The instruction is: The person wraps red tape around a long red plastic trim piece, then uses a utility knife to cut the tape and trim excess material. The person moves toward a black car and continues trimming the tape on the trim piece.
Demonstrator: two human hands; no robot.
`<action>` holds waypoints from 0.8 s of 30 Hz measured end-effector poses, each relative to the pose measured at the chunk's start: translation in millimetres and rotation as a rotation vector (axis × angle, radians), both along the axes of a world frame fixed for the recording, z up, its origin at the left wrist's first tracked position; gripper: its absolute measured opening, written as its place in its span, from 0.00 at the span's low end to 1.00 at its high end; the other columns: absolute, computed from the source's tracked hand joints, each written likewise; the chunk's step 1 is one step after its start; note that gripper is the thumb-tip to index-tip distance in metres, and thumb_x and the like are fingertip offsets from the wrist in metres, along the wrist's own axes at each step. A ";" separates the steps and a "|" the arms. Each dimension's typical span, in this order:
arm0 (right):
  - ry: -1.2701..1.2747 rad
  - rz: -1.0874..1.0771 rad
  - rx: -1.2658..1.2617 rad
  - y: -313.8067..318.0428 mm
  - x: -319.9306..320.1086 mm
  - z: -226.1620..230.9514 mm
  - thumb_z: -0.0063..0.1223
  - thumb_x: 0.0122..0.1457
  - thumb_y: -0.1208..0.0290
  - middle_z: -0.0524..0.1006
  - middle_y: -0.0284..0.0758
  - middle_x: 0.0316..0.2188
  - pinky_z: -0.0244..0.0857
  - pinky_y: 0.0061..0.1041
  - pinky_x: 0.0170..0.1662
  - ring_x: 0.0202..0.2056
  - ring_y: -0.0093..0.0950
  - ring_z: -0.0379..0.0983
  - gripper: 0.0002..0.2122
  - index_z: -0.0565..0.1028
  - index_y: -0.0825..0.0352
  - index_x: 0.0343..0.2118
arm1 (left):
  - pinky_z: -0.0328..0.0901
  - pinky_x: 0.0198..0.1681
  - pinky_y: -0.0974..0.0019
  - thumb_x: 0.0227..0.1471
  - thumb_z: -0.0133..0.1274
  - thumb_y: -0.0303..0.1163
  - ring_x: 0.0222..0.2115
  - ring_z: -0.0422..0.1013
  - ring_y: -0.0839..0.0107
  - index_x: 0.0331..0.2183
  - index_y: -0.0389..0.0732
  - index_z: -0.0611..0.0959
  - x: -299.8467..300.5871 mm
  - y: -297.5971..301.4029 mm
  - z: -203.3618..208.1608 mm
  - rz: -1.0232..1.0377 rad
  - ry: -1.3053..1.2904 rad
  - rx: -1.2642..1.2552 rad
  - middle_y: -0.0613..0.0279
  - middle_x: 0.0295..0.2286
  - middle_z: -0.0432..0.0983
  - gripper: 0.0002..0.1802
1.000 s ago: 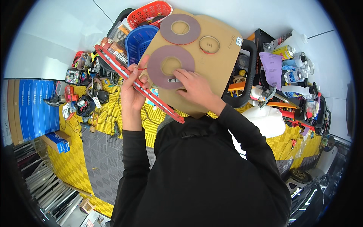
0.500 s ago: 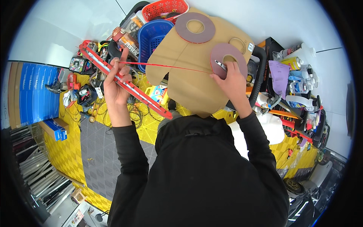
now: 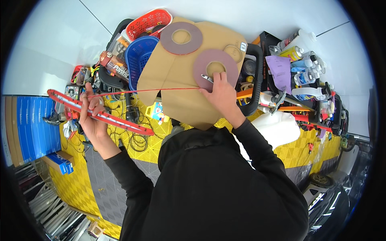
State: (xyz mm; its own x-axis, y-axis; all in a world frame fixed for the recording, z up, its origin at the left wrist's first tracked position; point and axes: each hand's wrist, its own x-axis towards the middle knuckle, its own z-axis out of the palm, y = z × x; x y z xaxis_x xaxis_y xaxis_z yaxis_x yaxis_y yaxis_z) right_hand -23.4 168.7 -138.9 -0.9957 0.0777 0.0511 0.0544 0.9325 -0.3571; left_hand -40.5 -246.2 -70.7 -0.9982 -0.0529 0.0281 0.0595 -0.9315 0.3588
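Observation:
My left hand (image 3: 93,120) is closed around a long, slightly bowed red trim strip (image 3: 132,127) with a pale line along it. Its fingers also hold the free end of a thin red-backed tape (image 3: 161,89). Stretched taut, the tape runs right to a mauve tape roll (image 3: 200,66) lying flat on brown cardboard (image 3: 181,108). My right hand (image 3: 225,100) rests on that roll, fingertips at its core, with a slim silver tool (image 3: 207,78) under the fingers; its kind is unclear. A second tape roll (image 3: 168,39) lies farther back on the cardboard.
Behind the cardboard's left side stand a blue basket (image 3: 138,56) and a red basket (image 3: 140,24). A black cart handle (image 3: 257,80) borders its right, near several bottles (image 3: 305,78). Cables (image 3: 138,140) lie on the yellow floor mat (image 3: 76,193).
My left hand has moved left, away from the roll, with the trim strip and tape end. The stretched tape is longer. My right hand stays on the roll; the whole view has shifted.

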 end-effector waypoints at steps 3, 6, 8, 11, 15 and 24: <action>0.043 0.039 -0.004 0.1 2.3 -5.3 0.71 0.50 0.54 0.71 0.44 0.47 0.76 0.41 0.37 0.39 0.46 0.79 0.30 0.70 0.68 0.49 | 0.68 0.28 0.75 0.69 0.47 0.24 0.31 0.66 0.75 0.48 0.33 0.75 2.2 -22.4 -7.4 0.026 0.013 0.018 0.47 0.60 0.68 0.08; 0.081 0.072 -0.003 -4.2 -0.8 -3.4 0.72 0.50 0.55 0.71 0.42 0.45 0.75 0.40 0.35 0.37 0.44 0.79 0.29 0.71 0.68 0.47 | 0.69 0.27 0.74 0.69 0.47 0.24 0.31 0.66 0.74 0.50 0.32 0.76 4.4 -30.6 -9.4 0.073 0.005 0.052 0.46 0.61 0.68 0.11; 0.106 0.092 0.002 -6.2 -4.2 1.5 0.72 0.49 0.55 0.72 0.42 0.44 0.75 0.40 0.34 0.35 0.44 0.79 0.28 0.72 0.68 0.47 | 0.69 0.27 0.73 0.69 0.48 0.24 0.31 0.67 0.74 0.52 0.31 0.75 6.8 -33.0 -9.1 0.109 -0.008 0.067 0.46 0.61 0.68 0.12; 0.128 0.119 0.015 -9.0 -7.7 13.7 0.72 0.49 0.55 0.71 0.41 0.42 0.75 0.39 0.33 0.34 0.42 0.79 0.27 0.72 0.68 0.45 | 0.70 0.26 0.73 0.69 0.48 0.24 0.30 0.67 0.74 0.57 0.31 0.72 11.8 -48.7 -8.2 0.140 -0.012 0.075 0.46 0.59 0.70 0.18; 0.058 0.138 0.021 -17.0 -5.7 22.4 0.72 0.50 0.53 0.71 0.42 0.40 0.76 0.37 0.36 0.35 0.41 0.80 0.27 0.72 0.69 0.43 | 0.69 0.27 0.72 0.68 0.47 0.23 0.29 0.67 0.75 0.63 0.31 0.67 22.1 -65.9 -3.5 0.161 0.018 0.060 0.48 0.58 0.73 0.24; -0.022 0.097 0.014 -26.2 -9.2 -7.0 0.71 0.50 0.51 0.69 0.45 0.51 0.75 0.43 0.44 0.45 0.47 0.77 0.33 0.70 0.68 0.53 | 0.67 0.28 0.74 0.70 0.44 0.23 0.28 0.65 0.77 0.56 0.25 0.70 58.8 -79.9 32.9 0.249 0.065 0.001 0.50 0.58 0.70 0.17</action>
State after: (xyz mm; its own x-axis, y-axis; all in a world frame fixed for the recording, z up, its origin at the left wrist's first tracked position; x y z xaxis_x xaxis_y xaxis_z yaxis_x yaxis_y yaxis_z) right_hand -32.5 142.5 -145.9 -0.9994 -0.0194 0.0293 -0.0283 0.9388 -0.3433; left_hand 18.3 -326.2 -37.8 -0.9505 -0.2969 0.0919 0.3101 -0.8855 0.3461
